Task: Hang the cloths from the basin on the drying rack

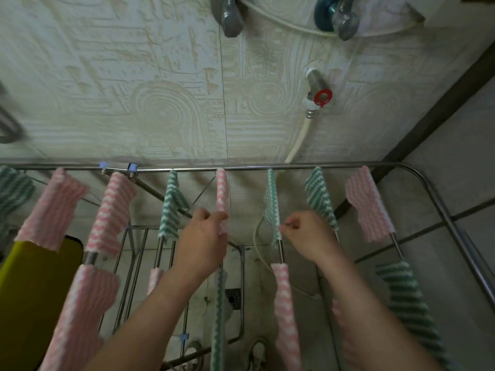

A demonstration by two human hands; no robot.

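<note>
A steel drying rack [294,167] spans the view, its bars carrying several pink-and-white and green-and-white striped cloths. My left hand [203,234] pinches the near end of a pink striped cloth [221,191] draped over a middle bar. My right hand [305,231] pinches the lower edge of a green striped cloth [271,202] on the bar beside it. Nearer to me hang a green cloth [219,317] and a pink cloth [286,317]. The basin does not show clearly.
A yellow-green container [32,295] stands at lower left under the rack. A tiled wall [160,89] behind carries a tap with a red handle [320,96] and a white hose [300,140]. A floor drain [232,298] lies below the bars.
</note>
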